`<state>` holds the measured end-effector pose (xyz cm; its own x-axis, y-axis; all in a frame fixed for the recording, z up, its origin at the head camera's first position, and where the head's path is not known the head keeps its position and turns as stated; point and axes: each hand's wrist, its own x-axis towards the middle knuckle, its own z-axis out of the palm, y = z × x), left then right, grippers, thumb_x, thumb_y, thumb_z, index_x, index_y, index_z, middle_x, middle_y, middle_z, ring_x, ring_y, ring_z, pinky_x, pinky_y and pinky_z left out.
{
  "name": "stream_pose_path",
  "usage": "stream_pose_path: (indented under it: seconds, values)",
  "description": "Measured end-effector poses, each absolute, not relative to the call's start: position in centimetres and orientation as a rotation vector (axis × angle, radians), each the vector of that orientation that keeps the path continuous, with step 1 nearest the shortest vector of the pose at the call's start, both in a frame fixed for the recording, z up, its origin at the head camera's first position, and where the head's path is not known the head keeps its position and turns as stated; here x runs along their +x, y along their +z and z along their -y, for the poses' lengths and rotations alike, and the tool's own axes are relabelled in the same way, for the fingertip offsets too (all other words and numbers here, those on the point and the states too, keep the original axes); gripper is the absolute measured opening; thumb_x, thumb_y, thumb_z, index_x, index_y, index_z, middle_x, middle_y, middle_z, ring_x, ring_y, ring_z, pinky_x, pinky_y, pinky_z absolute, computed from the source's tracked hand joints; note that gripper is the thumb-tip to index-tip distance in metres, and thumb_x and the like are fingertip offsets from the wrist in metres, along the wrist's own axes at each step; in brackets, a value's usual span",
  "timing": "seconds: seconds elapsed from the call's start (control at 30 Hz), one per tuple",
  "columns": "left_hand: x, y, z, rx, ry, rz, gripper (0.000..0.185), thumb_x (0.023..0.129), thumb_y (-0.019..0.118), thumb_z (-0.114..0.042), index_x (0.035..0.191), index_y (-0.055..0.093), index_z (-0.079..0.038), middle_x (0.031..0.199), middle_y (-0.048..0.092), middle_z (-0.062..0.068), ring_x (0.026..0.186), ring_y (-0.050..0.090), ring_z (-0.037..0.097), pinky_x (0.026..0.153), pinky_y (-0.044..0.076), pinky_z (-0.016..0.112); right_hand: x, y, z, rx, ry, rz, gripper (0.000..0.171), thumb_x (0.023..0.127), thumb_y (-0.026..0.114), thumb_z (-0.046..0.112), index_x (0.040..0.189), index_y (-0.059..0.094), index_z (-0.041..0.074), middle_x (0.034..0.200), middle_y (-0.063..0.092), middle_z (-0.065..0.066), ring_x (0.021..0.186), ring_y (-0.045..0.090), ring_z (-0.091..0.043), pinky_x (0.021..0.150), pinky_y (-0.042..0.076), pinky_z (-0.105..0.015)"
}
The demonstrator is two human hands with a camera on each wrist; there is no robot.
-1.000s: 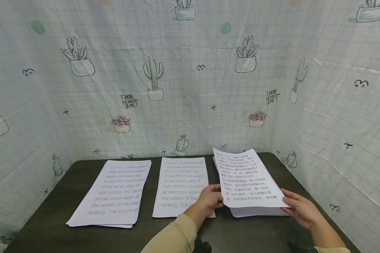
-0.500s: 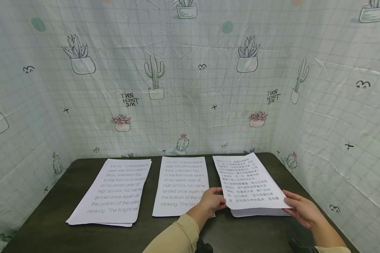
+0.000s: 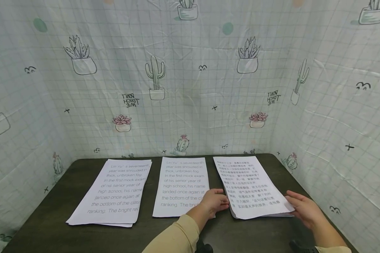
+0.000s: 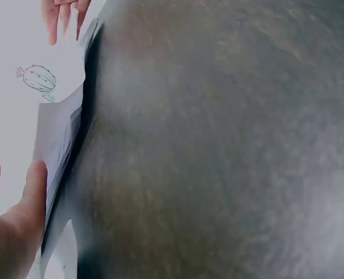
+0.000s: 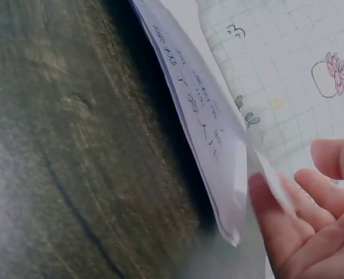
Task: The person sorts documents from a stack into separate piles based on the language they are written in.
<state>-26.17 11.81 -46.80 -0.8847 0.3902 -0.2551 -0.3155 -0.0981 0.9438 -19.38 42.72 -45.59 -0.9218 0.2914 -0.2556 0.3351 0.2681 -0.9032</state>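
Observation:
A sheet printed with Chinese characters (image 3: 248,188) lies on top of the right-hand paper stack (image 3: 280,215), its near edge bowed. My left hand (image 3: 213,203) is at the sheet's left edge, fingers loosely bent. In the left wrist view, thumb and finger of the left hand (image 4: 14,232) stand apart beside the paper edge. At the near right corner is my right hand (image 3: 307,212). The right wrist view shows the sheet's corner (image 5: 270,177) loose between the spread thumb and fingers of the right hand (image 5: 302,229), without a clear pinch.
Two paper stacks with English text lie on the dark table (image 3: 164,232): a middle stack (image 3: 180,186) and a left stack (image 3: 111,191) with slightly uneven edges. A cactus-print curtain (image 3: 190,88) encloses the table's back and sides.
The Chinese-printed sheet has come down from a raised, tilted position onto the right stack. Both hands have shifted slightly right and lower, and their fingers have loosened from its edges.

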Motion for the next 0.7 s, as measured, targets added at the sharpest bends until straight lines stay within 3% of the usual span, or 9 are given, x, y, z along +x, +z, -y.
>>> stream_pose_path:
  seconds: [0.1, 0.2, 0.27, 0.3, 0.4, 0.53, 0.7]
  values:
    - [-26.2, -46.6, -11.6, 0.095, 2.022, -1.722, 0.056, 0.085, 0.058, 0.008, 0.139, 0.044, 0.011, 0.11, 0.061, 0.021, 0.08, 0.063, 0.016, 0.082, 0.06, 0.034, -19.4, -45.2, -42.5, 0.641, -1.713, -2.5, 0.072, 0.101, 0.05, 0.026, 0.151, 0.013, -0.012, 0.152, 0.024, -0.038, 0.111, 0.063, -0.023, 0.094, 0.055, -0.035]
    - [-26.3, -46.4, -11.2, 0.117, 2.013, -1.719, 0.057, 0.084, 0.058, 0.007, 0.139, 0.043, 0.011, 0.114, 0.059, 0.022, 0.086, 0.064, 0.018, 0.083, 0.059, 0.035, -19.5, -44.7, -42.2, 0.645, -1.704, -2.497, 0.073, 0.102, 0.047, 0.027, 0.151, 0.009, -0.012, 0.155, 0.011, -0.037, 0.138, 0.035, -0.048, 0.112, 0.037, -0.052]
    - [-26.4, -46.3, -10.9, 0.137, 2.013, -1.717, 0.058, 0.084, 0.058, 0.007, 0.139, 0.043, 0.011, 0.116, 0.058, 0.022, 0.088, 0.064, 0.019, 0.084, 0.059, 0.036, -19.6, -44.4, -41.8, 0.616, -1.711, -2.491, 0.073, 0.103, 0.045, 0.028, 0.151, 0.006, -0.011, 0.154, 0.008, -0.038, 0.144, 0.017, -0.052, 0.116, 0.027, -0.058]
    - [-26.4, -46.3, -10.7, 0.147, 2.013, -1.717, 0.058, 0.084, 0.058, 0.006, 0.139, 0.042, 0.011, 0.117, 0.058, 0.023, 0.089, 0.065, 0.019, 0.084, 0.059, 0.036, -19.6, -44.3, -41.7, 0.602, -1.711, -2.494, 0.074, 0.103, 0.045, 0.029, 0.151, 0.006, -0.011, 0.154, 0.008, -0.038, 0.144, 0.016, -0.052, 0.116, 0.026, -0.059]
    - [-26.7, -46.2, -9.8, 0.176, 2.015, -1.732, 0.058, 0.086, 0.058, 0.005, 0.14, 0.041, 0.012, 0.121, 0.058, 0.026, 0.092, 0.065, 0.02, 0.085, 0.059, 0.037, -20.0, -44.1, -40.9, 0.547, -1.712, -2.505, 0.072, 0.103, 0.043, 0.028, 0.152, 0.007, -0.011, 0.155, 0.01, -0.038, 0.145, 0.018, -0.05, 0.113, 0.036, -0.051]
    - [-27.5, -46.2, -8.2, 0.214, 1.996, -1.803, 0.058, 0.087, 0.058, 0.003, 0.141, 0.04, 0.012, 0.126, 0.056, 0.028, 0.098, 0.066, 0.023, 0.088, 0.058, 0.038, -20.7, -43.8, -39.5, 0.5, -1.705, -2.539, 0.069, 0.104, 0.043, 0.026, 0.151, 0.011, -0.012, 0.155, 0.015, -0.037, 0.143, 0.025, -0.047, 0.099, 0.053, -0.033]
    - [-28.5, -46.1, -5.9, 0.214, 1.98, -1.859, 0.056, 0.088, 0.057, 0.003, 0.141, 0.041, 0.011, 0.129, 0.056, 0.03, 0.107, 0.066, 0.033, 0.093, 0.056, 0.043, -21.5, -43.6, -37.5, 0.451, -1.694, -2.559, 0.068, 0.104, 0.044, 0.027, 0.151, 0.015, -0.011, 0.154, 0.019, -0.037, 0.141, 0.029, -0.049, 0.103, 0.05, -0.04]
